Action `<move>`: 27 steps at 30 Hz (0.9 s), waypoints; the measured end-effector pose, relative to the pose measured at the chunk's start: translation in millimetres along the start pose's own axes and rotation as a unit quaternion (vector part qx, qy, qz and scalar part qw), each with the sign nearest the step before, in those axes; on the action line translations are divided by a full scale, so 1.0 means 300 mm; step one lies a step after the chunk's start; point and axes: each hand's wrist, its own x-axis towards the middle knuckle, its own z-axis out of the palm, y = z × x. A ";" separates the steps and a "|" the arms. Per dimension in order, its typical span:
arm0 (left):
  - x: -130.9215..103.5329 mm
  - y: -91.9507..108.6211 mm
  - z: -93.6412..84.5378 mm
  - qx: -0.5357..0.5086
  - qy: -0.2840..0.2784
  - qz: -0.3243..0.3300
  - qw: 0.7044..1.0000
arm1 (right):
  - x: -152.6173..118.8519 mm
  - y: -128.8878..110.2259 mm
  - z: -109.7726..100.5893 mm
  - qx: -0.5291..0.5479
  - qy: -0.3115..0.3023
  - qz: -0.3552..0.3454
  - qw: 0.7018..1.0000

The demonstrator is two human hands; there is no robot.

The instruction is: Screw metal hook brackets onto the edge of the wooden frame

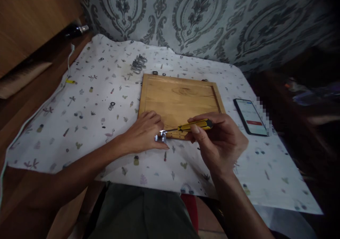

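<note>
Shiny metal marks the small hinge (161,136), which sits at the near edge of a wooden board (183,97), toward its left end. The left hand (148,131) is bent around that spot, its fingers over the left near part of the board and its thumb stretched out on the near side of the hinge; whether finger and thumb pinch the metal I cannot tell. From the right, the right hand (220,140) grips a yellow and black screwdriver (195,125) by its handle, thumb and fingers pressed around it, with the thin shaft pointing left and its tip at the hinge. The board lies flat, its raised border framing a sunken middle with a dark knot toward the far side. Under it spreads a white cloth (265,175) printed with small plants, flamingos and rainbows. Beyond the board's far left corner lies a cluster of grey metal pieces (138,64). To the right of the board is a phone (251,117) with its screen lit. Along the left edge runs a white cable (34,115) with a yellow tag (70,81), and at the far side rises a wall (164,16) with grey ornamental patterns.
</note>
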 end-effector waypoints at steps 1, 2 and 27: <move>0.000 0.001 0.000 0.001 -0.002 0.000 1.000 | 0.005 -0.004 0.001 0.008 0.000 0.008 1.000; 0.000 0.001 -0.001 0.003 -0.002 0.000 1.000 | 0.011 -0.008 0.001 0.018 -0.004 0.017 1.000; -0.005 -0.012 0.007 0.002 0.019 0.021 1.000 | 0.024 -0.005 -0.022 0.038 -0.079 0.019 0.996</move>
